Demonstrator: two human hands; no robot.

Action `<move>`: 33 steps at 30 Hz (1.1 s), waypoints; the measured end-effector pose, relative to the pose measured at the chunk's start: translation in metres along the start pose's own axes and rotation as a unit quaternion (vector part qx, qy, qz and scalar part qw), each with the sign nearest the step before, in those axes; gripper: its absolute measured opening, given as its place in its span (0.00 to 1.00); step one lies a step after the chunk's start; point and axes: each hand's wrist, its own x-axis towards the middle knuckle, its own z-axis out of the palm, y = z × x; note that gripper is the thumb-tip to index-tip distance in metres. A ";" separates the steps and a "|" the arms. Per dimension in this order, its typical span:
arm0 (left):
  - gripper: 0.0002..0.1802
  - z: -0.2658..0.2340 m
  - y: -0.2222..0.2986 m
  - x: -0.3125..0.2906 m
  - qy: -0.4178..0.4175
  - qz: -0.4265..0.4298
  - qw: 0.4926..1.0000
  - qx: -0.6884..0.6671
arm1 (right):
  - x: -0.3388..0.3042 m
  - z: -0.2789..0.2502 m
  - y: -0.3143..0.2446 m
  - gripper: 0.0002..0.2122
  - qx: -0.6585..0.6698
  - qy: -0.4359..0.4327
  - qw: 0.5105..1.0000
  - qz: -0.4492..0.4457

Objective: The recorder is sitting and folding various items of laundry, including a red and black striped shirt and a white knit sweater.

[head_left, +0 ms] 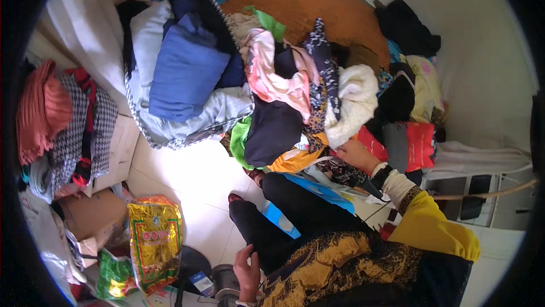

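Note:
My right hand (356, 155) reaches into a pile of clothes, its fingers bent at the lower end of a cream fluffy garment (355, 94). What those fingers grip is hard to make out. Beside them lie a yellow-orange cloth (298, 159) and a red cloth (372, 143). My left hand (247, 273) hangs low by my left thigh, empty, with its fingers loosely curled and apart. A pink garment (286, 88) and a black garment (272, 131) form the middle of the pile.
Folded blue clothes (187, 71) fill a large open bag with a checked edge (131, 119). The pile rests against a bed with a brown cover (318, 0). At left are a gold plastic package (156, 241), a cardboard box (93, 216) and a salmon knit (42, 111) on a stand of clothes.

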 end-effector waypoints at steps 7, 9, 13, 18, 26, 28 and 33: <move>0.08 -0.011 -0.022 -0.047 0.146 -0.082 0.986 0.012 | -0.004 0.006 -0.006 0.13 0.025 0.064 0.996 -0.062; 0.14 -0.024 -0.021 -0.068 0.087 -0.114 0.989 0.026 | -0.010 0.003 -0.004 0.12 0.008 0.031 0.999 -0.040; 0.16 -0.007 -0.056 -0.110 0.010 -0.242 0.970 0.034 | -0.009 0.003 0.003 0.11 0.003 -0.006 1.000 -0.027; 0.16 0.004 -0.058 -0.126 -0.015 -0.282 0.957 -0.059 | -0.002 0.006 0.004 0.10 -0.004 -0.015 1.000 -0.028; 0.07 0.019 -0.015 -0.026 0.173 -0.095 0.972 -0.127 | 0.001 -0.004 -0.003 0.06 0.065 -0.086 0.994 0.009; 0.09 0.029 -0.015 0.017 0.195 -0.067 0.957 -0.205 | 0.000 -0.007 -0.007 0.05 0.050 -0.083 0.995 0.022; 0.09 0.055 -0.006 0.075 0.140 0.009 0.956 -0.259 | -0.003 0.011 0.018 0.06 0.174 -0.030 0.983 -0.043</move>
